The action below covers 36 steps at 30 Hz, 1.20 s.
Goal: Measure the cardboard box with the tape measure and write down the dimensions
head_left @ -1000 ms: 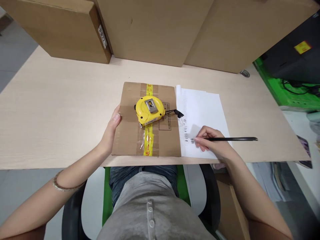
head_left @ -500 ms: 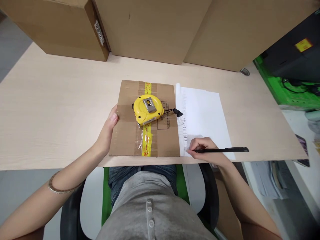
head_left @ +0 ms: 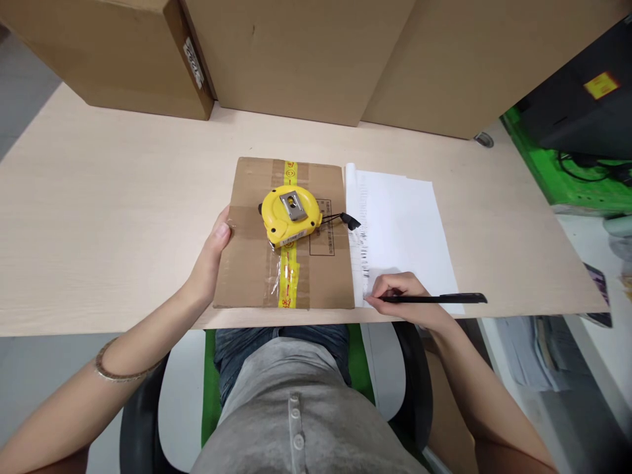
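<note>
My right hand point(head_left: 402, 294) pinches a black pen point(head_left: 444, 299), its tip end at the lower left of a white sheet of paper point(head_left: 399, 227). Small dark handwriting runs down the paper's left margin. Beside the paper lies a taped cardboard box point(head_left: 247, 263). My left hand point(head_left: 210, 253) grips its left edge, the thumb at the rim and the other fingers hidden. On top of the box rests a yellow tape measure point(head_left: 284, 220) with a metal clip and a black wrist cord point(head_left: 349, 221) that reaches over the paper's edge.
Large cardboard boxes point(head_left: 296, 59) stand along the back of the table point(head_left: 113, 217). At the right are a green surface point(head_left: 567, 178) with a dark device and cables, and a phone point(head_left: 597, 289). The table's front edge runs just above my lap.
The pen and my right hand have shifted very slightly left along the paper's margin. My left hand stays at the box's edge, and the tape measure keeps its place on the box.
</note>
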Each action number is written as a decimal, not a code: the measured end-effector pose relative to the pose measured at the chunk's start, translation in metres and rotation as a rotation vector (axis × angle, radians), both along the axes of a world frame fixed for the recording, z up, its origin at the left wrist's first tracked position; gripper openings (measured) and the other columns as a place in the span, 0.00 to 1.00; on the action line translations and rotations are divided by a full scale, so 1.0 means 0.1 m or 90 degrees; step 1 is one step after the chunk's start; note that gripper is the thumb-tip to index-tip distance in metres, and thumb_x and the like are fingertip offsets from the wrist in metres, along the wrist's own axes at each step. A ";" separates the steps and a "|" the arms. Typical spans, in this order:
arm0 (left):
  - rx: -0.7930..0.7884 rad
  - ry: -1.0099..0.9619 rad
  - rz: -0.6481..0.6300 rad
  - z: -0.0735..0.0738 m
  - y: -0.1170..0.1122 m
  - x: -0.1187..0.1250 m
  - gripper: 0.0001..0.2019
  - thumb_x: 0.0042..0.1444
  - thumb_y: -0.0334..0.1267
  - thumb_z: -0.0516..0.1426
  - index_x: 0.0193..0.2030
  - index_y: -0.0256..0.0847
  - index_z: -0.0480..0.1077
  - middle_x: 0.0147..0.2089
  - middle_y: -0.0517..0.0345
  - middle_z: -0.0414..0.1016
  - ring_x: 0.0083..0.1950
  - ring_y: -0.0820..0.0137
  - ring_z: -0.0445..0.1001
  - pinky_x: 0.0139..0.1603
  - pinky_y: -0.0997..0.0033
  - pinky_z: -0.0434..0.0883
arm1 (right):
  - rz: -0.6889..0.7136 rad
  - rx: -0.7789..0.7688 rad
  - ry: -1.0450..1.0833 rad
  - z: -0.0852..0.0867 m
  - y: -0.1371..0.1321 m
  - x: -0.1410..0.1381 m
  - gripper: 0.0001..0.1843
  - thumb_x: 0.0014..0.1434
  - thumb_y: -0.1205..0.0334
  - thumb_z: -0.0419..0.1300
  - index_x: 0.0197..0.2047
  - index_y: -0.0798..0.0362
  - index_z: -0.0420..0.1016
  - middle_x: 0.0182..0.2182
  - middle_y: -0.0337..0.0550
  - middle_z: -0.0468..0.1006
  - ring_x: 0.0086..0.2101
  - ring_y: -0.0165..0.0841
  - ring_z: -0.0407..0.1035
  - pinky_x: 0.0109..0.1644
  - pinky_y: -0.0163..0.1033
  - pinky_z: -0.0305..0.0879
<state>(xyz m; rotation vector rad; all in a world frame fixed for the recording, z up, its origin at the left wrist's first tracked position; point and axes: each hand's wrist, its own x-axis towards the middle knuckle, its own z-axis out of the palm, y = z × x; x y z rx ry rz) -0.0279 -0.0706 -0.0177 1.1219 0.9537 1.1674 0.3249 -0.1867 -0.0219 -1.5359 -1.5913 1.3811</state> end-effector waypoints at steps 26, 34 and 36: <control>0.000 -0.023 -0.028 0.04 0.01 0.03 0.23 0.62 0.64 0.62 0.44 0.45 0.78 0.43 0.55 0.84 0.60 0.51 0.81 0.56 0.56 0.82 | 0.008 0.009 -0.031 0.02 -0.02 0.02 0.17 0.62 0.58 0.67 0.24 0.52 0.70 0.22 0.36 0.68 0.23 0.26 0.57 0.27 0.35 0.51; 0.002 -0.017 -0.048 0.03 0.02 0.03 0.25 0.62 0.64 0.61 0.52 0.47 0.79 0.51 0.53 0.84 0.65 0.49 0.79 0.60 0.55 0.81 | 0.013 0.028 -0.025 -0.01 -0.01 0.05 0.17 0.62 0.58 0.67 0.24 0.51 0.69 0.21 0.37 0.69 0.23 0.27 0.59 0.27 0.35 0.54; -0.002 -0.012 -0.047 0.04 0.01 0.03 0.25 0.63 0.64 0.60 0.54 0.47 0.79 0.51 0.52 0.85 0.65 0.49 0.79 0.60 0.55 0.82 | 0.017 0.022 -0.025 -0.02 -0.02 0.06 0.17 0.62 0.58 0.67 0.24 0.52 0.70 0.22 0.38 0.70 0.23 0.27 0.59 0.27 0.34 0.54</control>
